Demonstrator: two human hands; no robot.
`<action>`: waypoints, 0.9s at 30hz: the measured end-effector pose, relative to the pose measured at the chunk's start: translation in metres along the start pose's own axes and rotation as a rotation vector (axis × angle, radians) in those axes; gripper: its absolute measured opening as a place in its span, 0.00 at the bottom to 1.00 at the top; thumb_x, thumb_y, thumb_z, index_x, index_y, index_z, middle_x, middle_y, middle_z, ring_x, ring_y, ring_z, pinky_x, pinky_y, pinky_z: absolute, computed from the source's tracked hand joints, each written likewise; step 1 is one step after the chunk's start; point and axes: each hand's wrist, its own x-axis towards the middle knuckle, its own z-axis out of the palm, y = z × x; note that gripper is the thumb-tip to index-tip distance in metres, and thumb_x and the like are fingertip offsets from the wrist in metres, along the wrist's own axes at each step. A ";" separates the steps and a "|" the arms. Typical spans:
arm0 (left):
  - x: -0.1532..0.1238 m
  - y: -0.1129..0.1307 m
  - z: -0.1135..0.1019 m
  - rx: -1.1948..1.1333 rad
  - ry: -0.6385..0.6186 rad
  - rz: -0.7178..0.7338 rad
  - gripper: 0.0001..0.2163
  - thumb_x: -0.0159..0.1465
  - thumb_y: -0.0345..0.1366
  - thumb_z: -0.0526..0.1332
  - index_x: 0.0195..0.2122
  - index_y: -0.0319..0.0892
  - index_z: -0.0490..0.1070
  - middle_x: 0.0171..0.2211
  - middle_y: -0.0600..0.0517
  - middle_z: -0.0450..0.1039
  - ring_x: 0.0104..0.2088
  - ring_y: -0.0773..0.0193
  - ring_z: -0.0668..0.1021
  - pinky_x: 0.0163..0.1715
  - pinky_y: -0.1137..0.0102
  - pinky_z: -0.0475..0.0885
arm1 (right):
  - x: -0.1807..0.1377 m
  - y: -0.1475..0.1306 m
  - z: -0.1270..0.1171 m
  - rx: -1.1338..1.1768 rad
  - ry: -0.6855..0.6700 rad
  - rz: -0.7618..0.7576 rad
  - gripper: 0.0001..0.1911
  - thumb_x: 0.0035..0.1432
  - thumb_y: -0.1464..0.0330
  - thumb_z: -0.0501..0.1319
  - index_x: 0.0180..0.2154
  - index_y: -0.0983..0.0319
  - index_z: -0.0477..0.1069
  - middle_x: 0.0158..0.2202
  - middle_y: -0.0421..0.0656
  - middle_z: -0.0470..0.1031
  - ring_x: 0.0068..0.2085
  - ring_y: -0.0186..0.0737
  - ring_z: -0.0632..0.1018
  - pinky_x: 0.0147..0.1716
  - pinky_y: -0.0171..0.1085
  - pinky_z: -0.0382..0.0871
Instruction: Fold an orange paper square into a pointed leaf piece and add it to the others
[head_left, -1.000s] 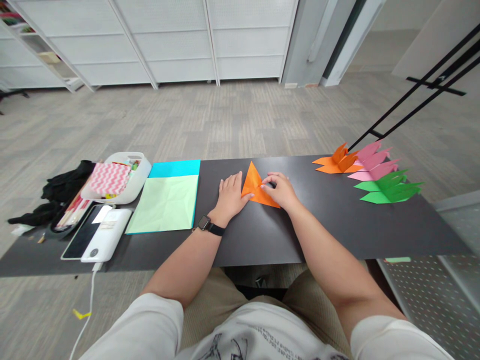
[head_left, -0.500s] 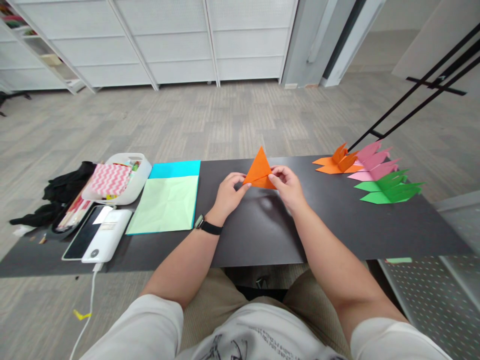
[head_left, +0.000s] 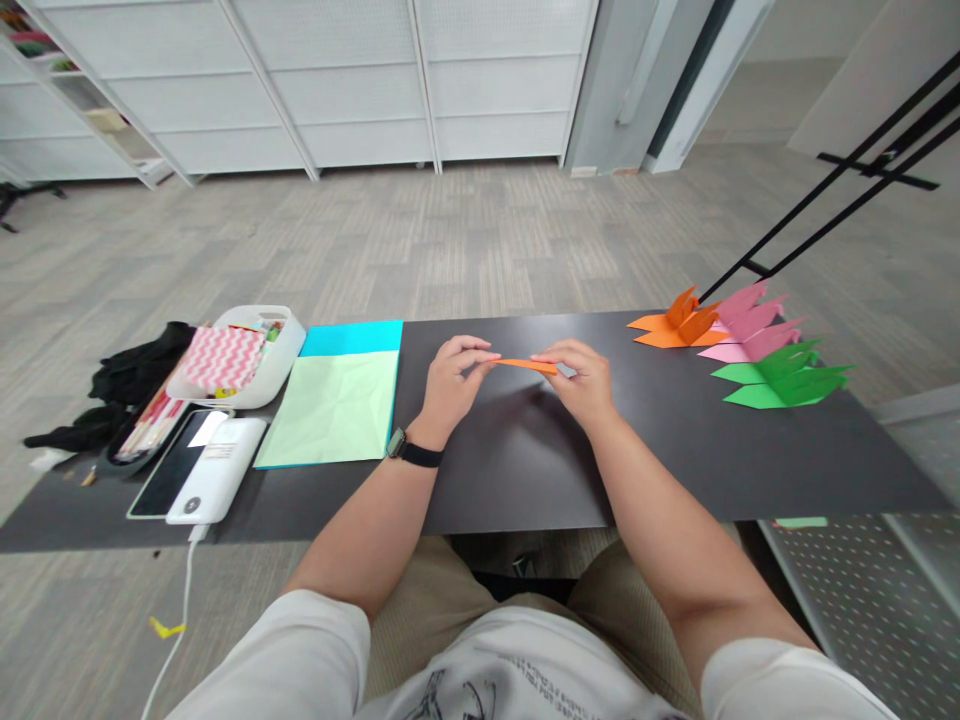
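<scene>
The left hand (head_left: 450, 385) is closed in a pinch, thumb and fingertips gripping the left end of an orange folded paper (head_left: 527, 365). The right hand (head_left: 581, 380) pinches the other end in the same way, so both hands hold the one piece and neither is the nearer.

The paper is lifted a little above the dark worktop (head_left: 660, 450), near the far edge and about midway along it, with a faint shadow below. It is turned almost flat to the camera's line of sight, so it shows only as a thin sliver. Its long axis runs left to right, from one hand straight across to the other, dipping slightly toward the right hand. The fold lines cannot be made out at this angle.

To the left of the left hand, apart from it, a light green sheet (head_left: 330, 408) lies on a cyan sheet (head_left: 351, 338). Well to the right of the right hand, three folded paper pieces sit together near the worktop's far right corner: an orange piece (head_left: 675, 325), a pink piece (head_left: 750, 325) and a green piece (head_left: 780, 378).
</scene>
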 end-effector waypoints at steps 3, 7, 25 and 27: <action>0.000 0.004 -0.002 -0.008 0.050 0.001 0.06 0.71 0.37 0.68 0.42 0.50 0.86 0.47 0.49 0.81 0.50 0.57 0.82 0.57 0.58 0.77 | 0.000 -0.001 0.001 0.004 0.034 -0.005 0.07 0.65 0.57 0.70 0.36 0.49 0.86 0.37 0.43 0.84 0.40 0.46 0.83 0.46 0.50 0.80; 0.000 0.005 -0.002 -0.073 0.092 -0.017 0.05 0.70 0.39 0.69 0.39 0.48 0.86 0.45 0.49 0.81 0.48 0.57 0.82 0.56 0.58 0.77 | 0.000 -0.004 0.001 0.028 0.046 -0.013 0.08 0.66 0.56 0.70 0.36 0.49 0.86 0.36 0.42 0.84 0.38 0.45 0.82 0.45 0.48 0.80; 0.002 -0.011 0.017 -0.939 -0.114 -0.508 0.18 0.69 0.53 0.70 0.43 0.43 0.74 0.41 0.50 0.81 0.44 0.61 0.83 0.53 0.62 0.79 | -0.002 -0.008 0.002 0.213 -0.083 0.073 0.24 0.63 0.41 0.67 0.45 0.53 0.83 0.42 0.45 0.83 0.42 0.47 0.83 0.47 0.48 0.81; 0.002 -0.011 0.017 -0.932 -0.117 -0.507 0.18 0.69 0.53 0.70 0.43 0.43 0.74 0.41 0.50 0.81 0.44 0.62 0.83 0.53 0.62 0.79 | -0.002 -0.007 0.003 0.216 -0.098 0.075 0.24 0.63 0.42 0.68 0.45 0.54 0.83 0.42 0.45 0.83 0.42 0.46 0.83 0.46 0.47 0.81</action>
